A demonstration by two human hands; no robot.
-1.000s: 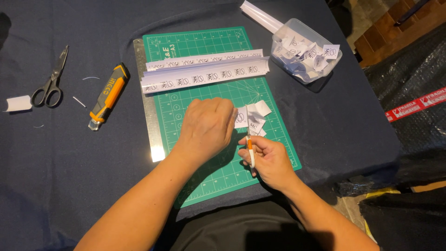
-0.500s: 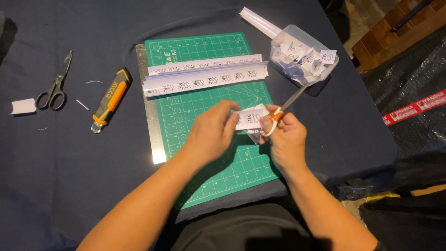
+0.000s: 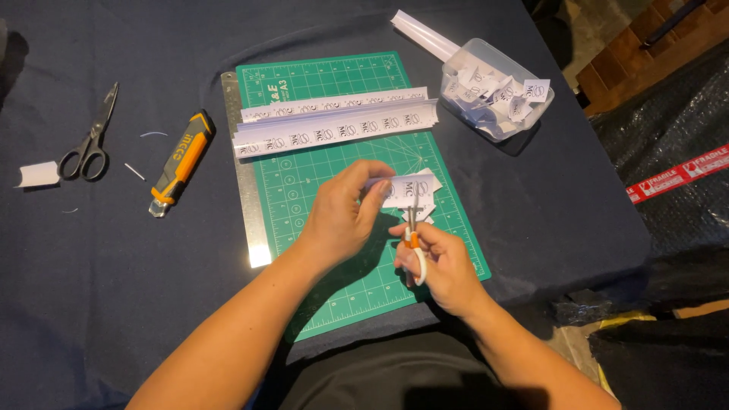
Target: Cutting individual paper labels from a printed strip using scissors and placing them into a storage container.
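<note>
Cutting in progress — above the green cutting mat [image 3: 319, 190] your left hand [image 3: 342, 216] pinches a printed paper strip [image 3: 406, 190], your right hand [image 3: 440, 266] closed on small scissors [image 3: 414, 228] at it; clear tub [image 3: 524, 118] beyond the mat's far right corner part-filled, strip stack [image 3: 334, 125] on the mat's far end uncut.

Dark navy cloth [image 3: 91, 304] over the table, creased near the far edge, black plastic sheeting [image 3: 676, 137] off the right side, a strip of red-and-white tape [image 3: 676, 176] across it, wooden furniture [image 3: 645, 45] top right – light dim, warm – brown cardboard [image 3: 702, 309] lower right
</note>
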